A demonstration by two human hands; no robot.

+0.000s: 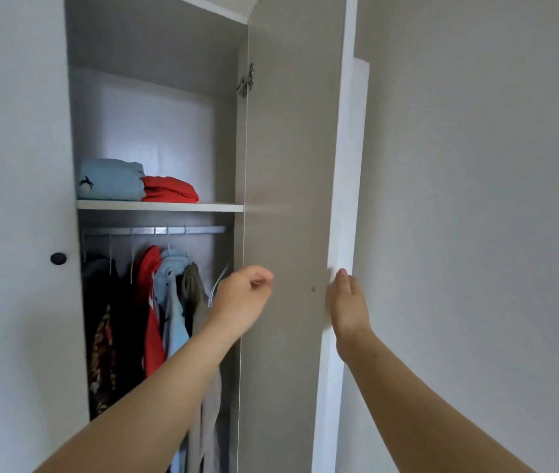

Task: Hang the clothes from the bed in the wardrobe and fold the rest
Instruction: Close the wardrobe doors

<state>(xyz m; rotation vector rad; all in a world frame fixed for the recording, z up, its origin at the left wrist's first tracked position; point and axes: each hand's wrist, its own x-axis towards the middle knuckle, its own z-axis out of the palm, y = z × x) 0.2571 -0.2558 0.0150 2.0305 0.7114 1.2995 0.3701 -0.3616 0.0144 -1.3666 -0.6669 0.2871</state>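
Plainly the main risk sits at the open wardrobe door (291, 186), which fills the middle of the frame. The right hand (348, 303) is at its white outer edge at centre right, thumb raised. Its fingers are blurred against the edge, so I cannot tell whether they wrap round it. The left hand (244, 297) hovers just left of the door's inner face with fingers loosely curled and nothing visible in them, its forearm crossing the opening. If the door swings shut from here, that forearm could be caught on the hinge side. The long grey garment (203, 387) at the right end of the row could be trapped in the gap. An empty hanger (218, 285) just beside the left hand could also be knocked off the rail (155, 230). The hanging clothes (150, 302) fill the lower left centre of the wardrobe (155, 39): dark, patterned, red, light blue, then grey. Above them, at middle left, a folded light-blue garment (111, 179) and a folded red garment (170, 190) touch each other on the white shelf (160, 207). The bed is not in view, so I cannot say whether any clothes remain there. A metal hinge (246, 80) shows at upper centre. The closed door (15, 199) with a black knob (58, 258) takes the left side. A plain pale wall (475, 199) covers the right, and the light is soft and even.
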